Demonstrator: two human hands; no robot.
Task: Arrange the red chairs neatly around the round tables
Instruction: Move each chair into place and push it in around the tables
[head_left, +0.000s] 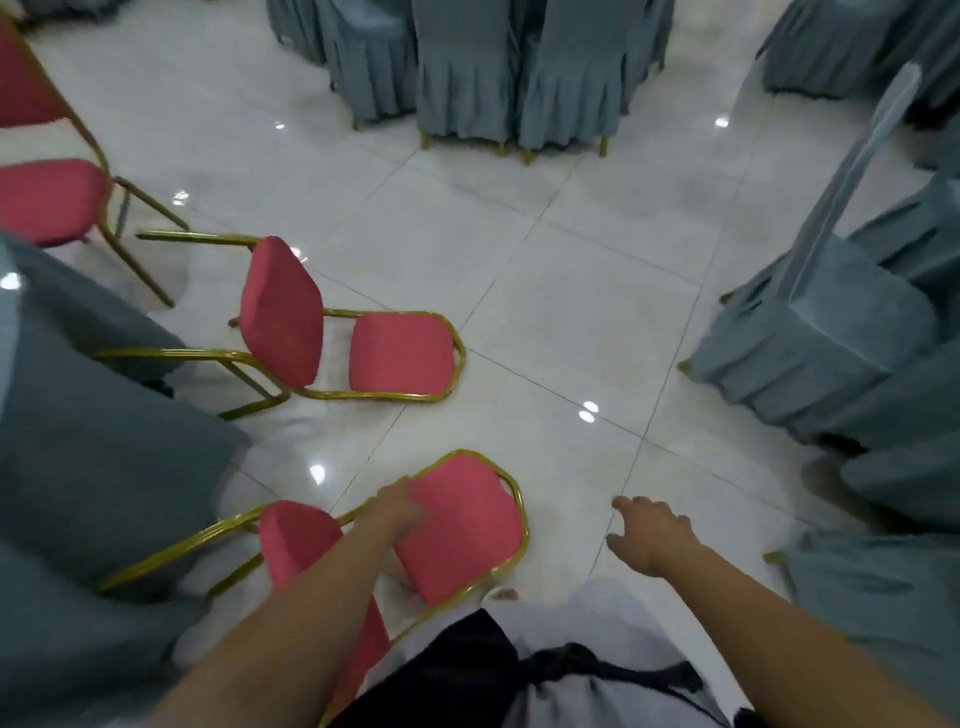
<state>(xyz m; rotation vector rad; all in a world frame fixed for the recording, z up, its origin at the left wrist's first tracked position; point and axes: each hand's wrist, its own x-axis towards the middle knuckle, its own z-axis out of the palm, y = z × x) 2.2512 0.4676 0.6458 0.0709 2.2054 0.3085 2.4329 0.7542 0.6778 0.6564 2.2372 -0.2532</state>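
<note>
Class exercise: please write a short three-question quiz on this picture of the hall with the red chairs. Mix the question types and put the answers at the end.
1. True or false: the right hand holds a chair.
2. The left hand holds the nearest red chair by its: A seat, B backrest, C leg.
3. How many red chairs are in view?
Key: 1 false, it is open above the floor; 2 B; 3 three.

Red chairs (457, 525) (gold frames) — grey-blue chair covers (467, 78), white floor tiles (571, 291)
</note>
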